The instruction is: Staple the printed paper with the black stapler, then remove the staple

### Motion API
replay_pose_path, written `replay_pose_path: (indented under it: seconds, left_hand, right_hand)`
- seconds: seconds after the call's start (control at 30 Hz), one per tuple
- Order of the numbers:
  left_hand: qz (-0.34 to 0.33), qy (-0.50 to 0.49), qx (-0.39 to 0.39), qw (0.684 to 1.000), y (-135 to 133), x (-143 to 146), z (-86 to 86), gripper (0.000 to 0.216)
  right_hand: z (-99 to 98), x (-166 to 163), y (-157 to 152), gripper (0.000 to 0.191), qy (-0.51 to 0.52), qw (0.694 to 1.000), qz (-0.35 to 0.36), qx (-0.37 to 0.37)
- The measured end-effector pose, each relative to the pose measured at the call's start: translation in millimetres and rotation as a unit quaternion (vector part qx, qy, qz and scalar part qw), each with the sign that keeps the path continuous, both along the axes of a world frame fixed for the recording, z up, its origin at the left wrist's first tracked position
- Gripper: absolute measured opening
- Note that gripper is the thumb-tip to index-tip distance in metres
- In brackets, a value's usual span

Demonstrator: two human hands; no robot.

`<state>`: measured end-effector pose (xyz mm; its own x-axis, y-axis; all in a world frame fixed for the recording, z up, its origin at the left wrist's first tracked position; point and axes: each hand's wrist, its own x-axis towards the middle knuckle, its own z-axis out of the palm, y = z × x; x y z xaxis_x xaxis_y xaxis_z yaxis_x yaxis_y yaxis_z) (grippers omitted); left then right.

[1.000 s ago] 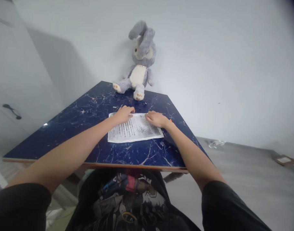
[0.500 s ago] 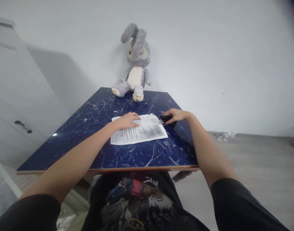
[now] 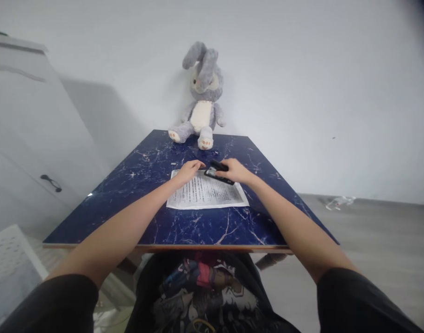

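Observation:
A sheet of printed paper point(image 3: 208, 194) lies on the blue marble-patterned table. My right hand point(image 3: 237, 171) is wrapped around a black stapler point(image 3: 219, 179), whose jaws are apart over the top edge of the sheet. At the paper's upper left is my left hand point(image 3: 188, 171), its fingers stretched toward the stapler's front end. It seems to rest on the sheet's top edge, with no object in its fingers.
A grey plush rabbit point(image 3: 204, 101) sits at the table's point(image 3: 142, 171) far end against the wall. A tiny pale piece point(image 3: 173, 163) lies beyond the paper. To the left stands a white cabinet point(image 3: 31, 138); clear plastic point(image 3: 339, 202) lies on the floor at right.
My right hand has lifted the stapler from beside the paper and brought it left, over the sheet's top edge. My left hand has slid up from the sheet's middle toward that edge.

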<state>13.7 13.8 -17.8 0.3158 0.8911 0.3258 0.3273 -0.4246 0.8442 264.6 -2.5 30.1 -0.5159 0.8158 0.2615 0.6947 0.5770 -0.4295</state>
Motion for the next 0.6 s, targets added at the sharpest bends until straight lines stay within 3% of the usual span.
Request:
replay_pose_path:
  seconds: [0.13, 0.27, 0.43, 0.53, 0.6]
  left_hand:
    - [0.000, -0.103, -0.053, 0.993, -1, 2, -0.4, 0.032]
    - [-0.003, -0.137, -0.087, 0.987, 1, 3, -4.7, 0.038]
    - [0.012, -0.170, -0.128, 0.977, 0, 4, -2.1, 0.049]
    - [0.022, -0.182, -0.144, 0.972, -4, 5, 1.6, 0.055]
    - [0.024, -0.187, -0.147, 0.971, -5, 5, 3.0, 0.059]
  right_hand:
    - [-19.0, -29, -6, 0.035, -0.006, 0.999, 0.030, -0.013]
    - [-15.6, -15, -3, 0.046, 0.057, 0.988, 0.114, -0.090]
    - [-13.9, 14, -2, 0.048, 0.198, 0.898, 0.217, -0.329]
    - [-22.0, 20, 0, 0.056, 0.257, 0.848, 0.229, -0.404]
    - [-26.3, 22, 2, 0.059, 0.269, 0.832, 0.233, -0.425]
